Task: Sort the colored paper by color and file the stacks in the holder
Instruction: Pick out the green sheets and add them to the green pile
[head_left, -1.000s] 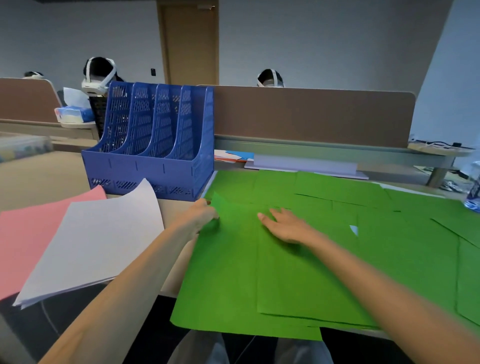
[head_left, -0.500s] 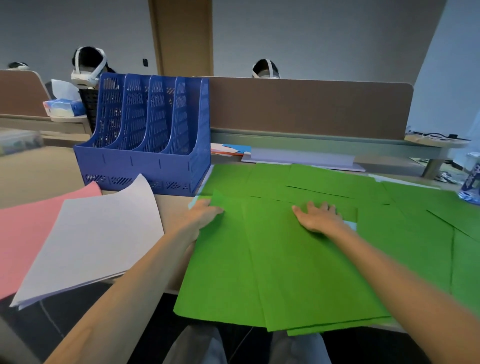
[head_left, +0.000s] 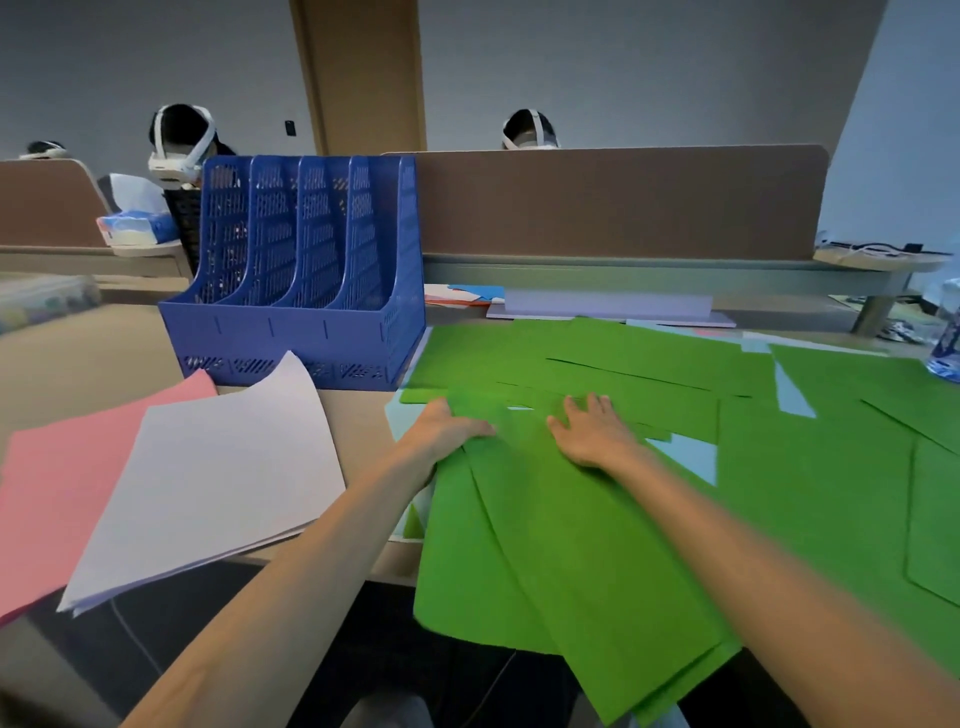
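Thin green paper sheets (head_left: 571, 545) lay fanned over the near edge of the beige table (head_left: 358, 426), the left grip (head_left: 447, 431) curled round their far corner, the right grip (head_left: 592, 431) flat and open on top; light, floppy and slippery, they probably wanted squaring, then lifting by one edge.
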